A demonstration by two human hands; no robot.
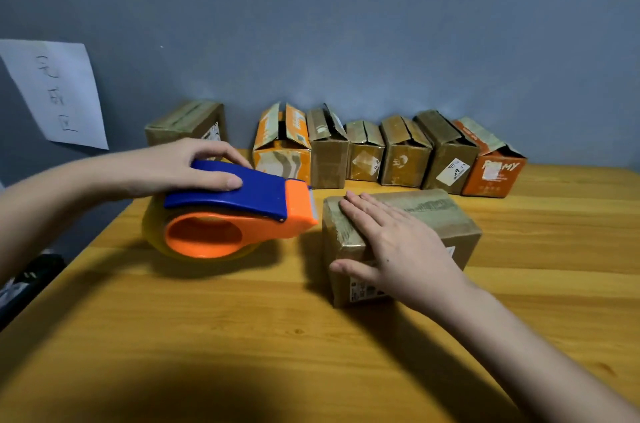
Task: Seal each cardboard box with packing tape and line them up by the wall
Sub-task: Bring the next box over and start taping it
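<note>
Grey-blue wall (346, 24) behind a yellow wooden table (242, 318); white paper sheet (59, 93) with handwriting stuck to the wall, up and left of the left hand's fingers.

Left hand (180, 166): fingers curled over the blue handle of the tape dispenser (228, 211), thumb along its near side; grips it. Dispenser's orange cutter end sits just beside the near box's left end; whether tape still joins them, cannot tell.

Right hand (391, 242): fingers straight and close together, pressed flat on top of the near box (401, 242), thumb spread down over its front face. A tape strip shows along the box top, running out beyond the fingertips.

Progress (judgement): near box looks sealed or nearly so; the hand appears to be smoothing tape down. It has not yet been lined up at the wall. One closed box (187, 121) stands at the wall just beyond the left fingers, apart from the others, seemingly finished. Row of unsealed boxes (388, 152) beyond the right fingertips, flaps standing up or ajar, all still to do.

Count:
- boxes total: 8
- closed at wall: 1
- under the hand: 1
- open-flapped in row: 6 (2 orange, 4 brown)
- tape dispensers: 1
- paper sheets: 1
</note>
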